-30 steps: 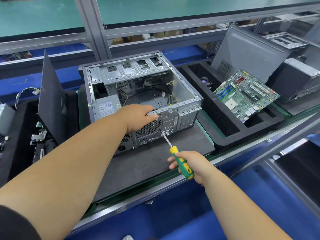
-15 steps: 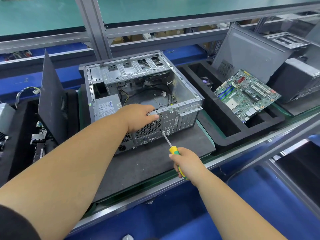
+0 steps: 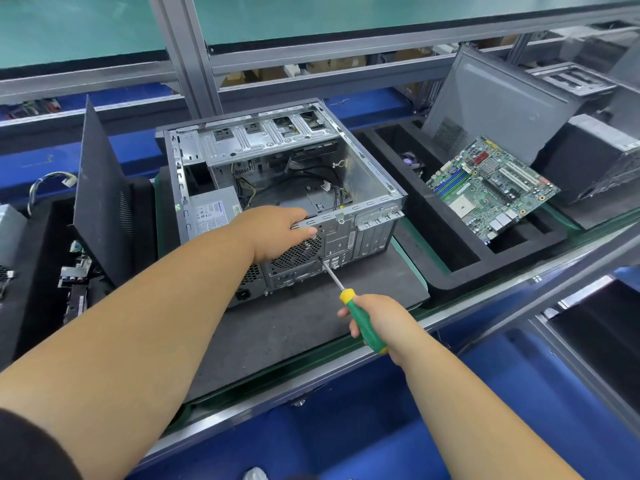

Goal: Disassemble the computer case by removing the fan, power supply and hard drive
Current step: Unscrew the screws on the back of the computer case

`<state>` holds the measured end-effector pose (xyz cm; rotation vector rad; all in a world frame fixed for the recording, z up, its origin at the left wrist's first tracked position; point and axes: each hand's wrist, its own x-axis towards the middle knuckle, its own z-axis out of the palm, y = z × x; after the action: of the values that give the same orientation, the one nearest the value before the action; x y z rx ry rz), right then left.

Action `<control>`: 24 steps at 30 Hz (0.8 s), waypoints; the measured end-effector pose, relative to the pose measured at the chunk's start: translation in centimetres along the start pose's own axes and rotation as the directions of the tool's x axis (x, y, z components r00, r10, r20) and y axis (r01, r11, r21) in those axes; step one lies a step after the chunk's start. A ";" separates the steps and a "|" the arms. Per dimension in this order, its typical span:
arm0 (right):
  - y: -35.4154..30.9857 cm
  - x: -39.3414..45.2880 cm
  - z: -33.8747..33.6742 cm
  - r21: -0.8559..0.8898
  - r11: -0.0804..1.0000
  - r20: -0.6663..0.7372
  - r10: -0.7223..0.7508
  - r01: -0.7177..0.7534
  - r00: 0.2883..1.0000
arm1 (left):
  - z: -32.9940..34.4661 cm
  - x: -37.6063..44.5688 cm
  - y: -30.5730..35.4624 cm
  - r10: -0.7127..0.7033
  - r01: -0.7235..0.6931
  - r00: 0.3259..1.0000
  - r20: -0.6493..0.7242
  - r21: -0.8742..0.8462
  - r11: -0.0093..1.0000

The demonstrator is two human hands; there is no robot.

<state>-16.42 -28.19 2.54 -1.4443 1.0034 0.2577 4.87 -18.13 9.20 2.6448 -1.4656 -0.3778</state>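
At the centre of the frame the open grey metal computer case [image 3: 277, 188] lay on its side on a dark mat on the counter [image 3: 277, 327]. The left hand [image 3: 277, 232] gripped its rear top edge, fingers curled over the rim above the round fan grille [image 3: 298, 252]. The right hand [image 3: 384, 322] had its fingers wrapped around the green-and-yellow-handled screwdriver [image 3: 363, 320], tip set against the rear panel just right of the grille. The silver power supply [image 3: 213, 213] sat inside at left.

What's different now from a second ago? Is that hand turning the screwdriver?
The right hand has rolled round the green and yellow screwdriver: half a second ago it covered most of the handle, now the handle shows again, as when turning. The tip stays at the fan grille's corner. The left hand still grips the computer case's rim; nothing else moved.
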 end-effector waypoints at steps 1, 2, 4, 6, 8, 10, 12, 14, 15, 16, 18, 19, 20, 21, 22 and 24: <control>0.2 0.0 -0.3 0.078 0.997 0.056 -0.022 0.017 0.998 | 0.0 0.0 0.0 -0.002 0.002 1.000 0.000 -0.003 1.000; 0.6 0.0 -0.6 0.179 0.983 0.104 -0.055 0.036 0.993 | 0.0 0.0 0.0 -0.002 0.002 1.000 0.001 -0.003 1.000; 1.5 0.2 -0.9 0.406 0.913 0.194 -0.060 -0.024 0.979 | 0.1 0.1 -0.1 -0.001 0.001 1.000 -0.001 0.002 1.000; 1.9 0.3 -0.8 0.540 0.830 0.293 -0.030 -0.140 0.956 | 0.1 0.1 -0.1 -0.002 0.002 1.000 -0.002 0.008 1.000; 2.0 0.4 -0.4 0.581 0.786 0.373 -0.028 -0.210 0.928 | 0.2 0.1 -0.1 -0.003 0.003 1.000 -0.003 0.006 1.000; 1.8 0.4 -0.2 0.564 0.799 0.393 -0.037 -0.209 0.919 | 0.2 0.1 -0.2 -0.002 0.002 1.000 -0.007 -0.001 1.000; 1.4 0.3 0.1 0.490 0.860 0.332 -0.036 -0.140 0.943 | 0.1 0.1 -0.1 0.003 -0.003 1.000 -0.010 -0.002 1.000; 0.9 0.1 0.5 0.324 0.946 0.176 -0.052 -0.008 0.983 | 0.1 0.1 -0.1 0.007 -0.006 1.000 -0.009 0.004 1.000; 0.8 -0.1 0.7 0.151 0.985 0.065 -0.090 0.079 0.994 | 0.1 0.0 0.0 0.005 -0.005 1.000 -0.006 0.004 1.000; 0.7 -0.3 1.0 -0.086 0.984 -0.052 -0.158 0.154 0.986 | 0.1 0.0 0.0 0.004 -0.004 1.000 -0.004 0.001 1.000; 1.4 -0.3 1.4 -0.601 0.780 -0.217 -0.367 0.173 0.905 | 0.0 -0.1 0.0 0.006 -0.006 1.000 -0.005 -0.005 1.000; 1.7 -0.2 1.6 -0.767 0.632 -0.255 -0.459 0.110 0.851 | 0.0 -0.1 0.0 0.008 -0.008 1.000 -0.005 -0.006 1.000; 2.0 -0.2 1.8 -0.850 0.523 -0.275 -0.530 0.054 0.802 | -0.1 -0.1 0.0 0.008 -0.008 1.000 -0.003 -0.007 1.000; 2.3 -0.1 1.9 -0.878 0.478 -0.289 -0.571 0.025 0.768 | -0.1 -0.1 0.1 0.007 -0.007 1.000 -0.001 -0.007 1.000; 2.5 0.0 1.9 -0.873 0.487 -0.304 -0.590 0.029 0.748 | -0.1 -0.1 0.1 0.004 -0.004 1.000 0.000 -0.007 1.000; 2.7 0.2 1.5 -0.792 0.599 -0.321 -0.573 0.118 0.754 | 0.0 -0.1 0.1 -0.002 0.002 1.000 0.005 -0.004 1.000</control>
<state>-17.55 -26.44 0.28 -2.5628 1.0672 -0.1076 4.78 -18.10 9.25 2.6446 -1.4615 -0.3872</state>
